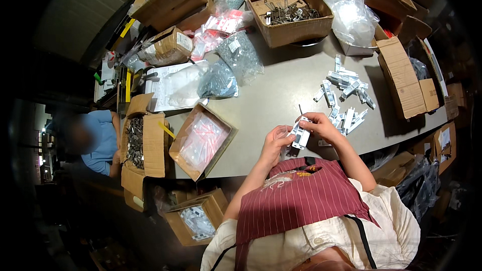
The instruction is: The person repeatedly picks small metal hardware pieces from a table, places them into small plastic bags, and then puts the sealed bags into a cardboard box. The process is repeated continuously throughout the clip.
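Near the table's front edge, my left hand [274, 145] is closed on a small clear plastic bag [282, 132], its fingertips against some white parts. My right hand [321, 124] pinches those narrow white pieces [300, 138], which have dark slots or holes and resemble small latches or catches. They sit upright between both hands, close to the bag. A thin dark rod-like thing sticks up just beyond my fingers; what it belongs to cannot be made out. Beyond my right hand lies a loose pile of similar white-and-metal pieces [349, 85] on the grey table [271, 93].
A carton of metal parts [288, 32] stands at the back. At left are a shallow box of flat plastic packets [203, 140], a carton of metal pieces [153, 145] and bags of small hardware [240, 55]. An open carton [401, 78] is at right. A person in blue [100, 140] is far left.
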Demonstrator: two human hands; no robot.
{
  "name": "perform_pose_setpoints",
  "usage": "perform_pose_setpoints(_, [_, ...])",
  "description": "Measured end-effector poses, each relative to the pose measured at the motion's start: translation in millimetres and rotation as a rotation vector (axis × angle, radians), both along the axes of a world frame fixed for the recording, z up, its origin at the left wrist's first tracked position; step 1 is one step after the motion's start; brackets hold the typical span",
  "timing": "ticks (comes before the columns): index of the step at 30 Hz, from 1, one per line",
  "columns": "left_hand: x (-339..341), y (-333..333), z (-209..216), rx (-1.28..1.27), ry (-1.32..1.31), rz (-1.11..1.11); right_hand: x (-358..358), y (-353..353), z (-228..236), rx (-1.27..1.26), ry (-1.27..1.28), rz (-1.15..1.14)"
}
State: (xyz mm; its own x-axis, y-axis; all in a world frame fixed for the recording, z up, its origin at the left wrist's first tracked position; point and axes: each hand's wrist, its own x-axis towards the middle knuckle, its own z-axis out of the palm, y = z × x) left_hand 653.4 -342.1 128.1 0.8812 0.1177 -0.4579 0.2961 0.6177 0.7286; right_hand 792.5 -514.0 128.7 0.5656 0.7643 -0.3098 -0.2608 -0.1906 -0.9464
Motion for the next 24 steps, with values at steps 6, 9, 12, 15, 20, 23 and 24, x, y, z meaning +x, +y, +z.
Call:
perform_pose_setpoints(6, [0, 7, -11, 0.047, 0.061, 0.147, 12, -16, 7, -0.105, -0.094, -0.19])
perform_pose_setpoints(9, [1, 9, -9, 0.095, 0.036, 0.108, 23, -28, 5, 0.0, -0.035, -0.365])
perform_pose_setpoints(12, [7, 1, 4, 0.135, 0.02, -0.038, 26, -36, 21, -0.021, 0.054, -0.328])
perform_pose_setpoints(15, [11, -3, 5, 0.031, -0.056, -0.042, 25, -35, 38, 0.062, 0.021, -0.301])
perform_pose_setpoints(20, [15, 24, 33, -0.342, -0.077, -0.116, 28, -24, 65, 0.234, -0.064, -0.275])
perform_pose_setpoints(23, [17, 33, 43, -0.671, -0.121, -0.066, 29, -12, 80, 0.304, -0.059, -0.272])
perform_pose_setpoints(24, [15, 35, 54, -0.712, -0.138, -0.063, 30, -8, 82, 0.322, -0.045, -0.284])
